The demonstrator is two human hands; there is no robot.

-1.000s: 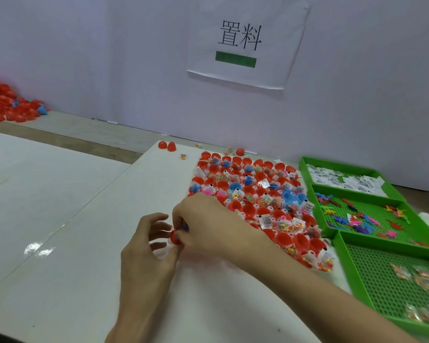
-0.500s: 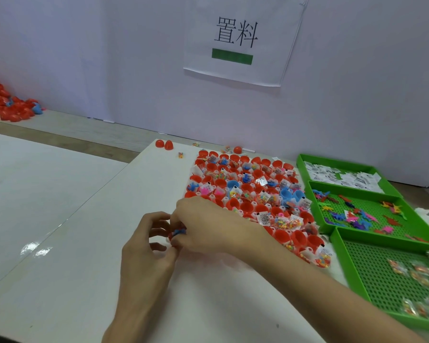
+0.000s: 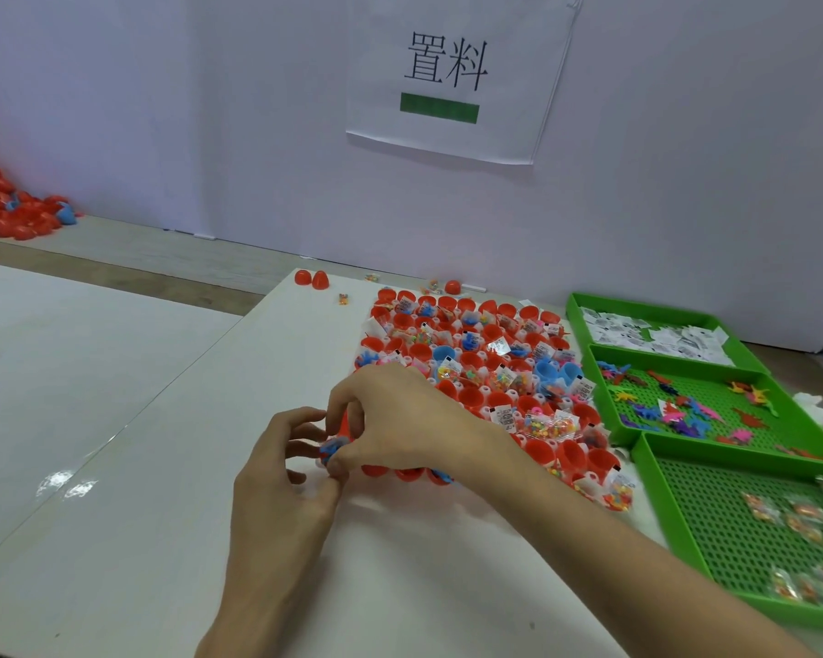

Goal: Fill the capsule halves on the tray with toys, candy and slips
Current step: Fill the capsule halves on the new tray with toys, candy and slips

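Both hands (image 3: 352,448) on blue toy (image 3: 330,449)

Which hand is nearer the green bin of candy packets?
Right. The right hand sits over the capsule tray's near-left corner, closer to the candy bin; the left hand lies further left.

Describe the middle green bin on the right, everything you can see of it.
The middle bin is a bright green, plastic-looking tray with raised walls and a perforated floor. It lies flat on the table, between the slip bin behind it and the candy bin in front, walls apparently touching. Small toys in blue, pink, red, orange and purple lie scattered inside. Neither hand touches it.
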